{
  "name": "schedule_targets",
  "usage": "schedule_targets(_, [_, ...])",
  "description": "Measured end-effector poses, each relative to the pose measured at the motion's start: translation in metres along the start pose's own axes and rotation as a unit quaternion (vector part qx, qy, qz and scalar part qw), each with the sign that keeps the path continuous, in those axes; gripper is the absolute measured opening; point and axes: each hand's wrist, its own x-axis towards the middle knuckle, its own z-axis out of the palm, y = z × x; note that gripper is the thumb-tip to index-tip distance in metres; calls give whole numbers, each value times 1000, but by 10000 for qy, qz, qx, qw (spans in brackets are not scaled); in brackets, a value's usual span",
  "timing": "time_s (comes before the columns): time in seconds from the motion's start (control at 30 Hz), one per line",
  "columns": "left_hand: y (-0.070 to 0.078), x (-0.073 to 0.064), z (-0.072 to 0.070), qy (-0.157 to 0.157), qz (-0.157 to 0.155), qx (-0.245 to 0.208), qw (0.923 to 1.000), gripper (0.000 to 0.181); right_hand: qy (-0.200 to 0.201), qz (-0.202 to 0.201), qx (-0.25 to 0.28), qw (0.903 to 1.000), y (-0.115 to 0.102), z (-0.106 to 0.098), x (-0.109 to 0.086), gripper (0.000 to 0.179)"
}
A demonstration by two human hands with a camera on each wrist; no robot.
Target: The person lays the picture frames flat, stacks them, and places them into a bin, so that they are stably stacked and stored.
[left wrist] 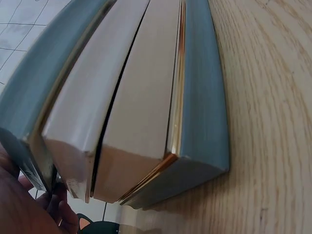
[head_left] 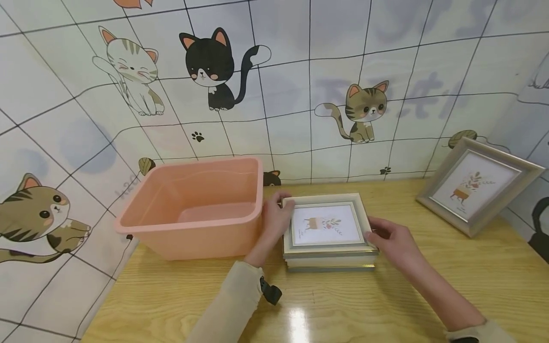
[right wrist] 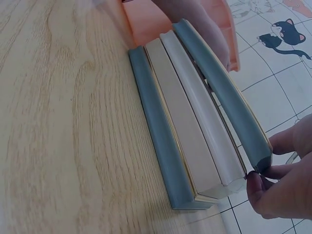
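Several picture frames lie stacked flat on the wooden table. The top picture frame, pale with a gilt inner line, shows a drawing of a plant in an orange pot. My left hand grips its left edge, thumb on top. At the right edge, my right hand pinches it between thumb and fingers. In the right wrist view a narrow gap shows under this blue-grey-sided top frame, above the white-sided frame. A cream-sided frame and a blue-grey bottom frame lie below.
A pink plastic bin stands on the table left of the stack, close by my left hand. To the right, another picture frame stands propped up. A cat-patterned wall covering runs along the table's back edge.
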Motion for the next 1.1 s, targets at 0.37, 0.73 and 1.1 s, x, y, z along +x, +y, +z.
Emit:
schedule_targets(0.37, [-4, 4, 1, -74, -177, 293, 9994, 17, 205, 16, 74, 9998, 1, 5, -1, 48])
schedule_targets(0.73, [-6, 7, 1, -242, -271, 275, 9990, 20, 106, -132, 111, 9998, 6, 6, -4, 49])
schedule_targets(1.1, [-7, 7, 2, -179, -274, 168, 9993, 18, 100, -159, 314, 9993, 9, 3, -5, 49])
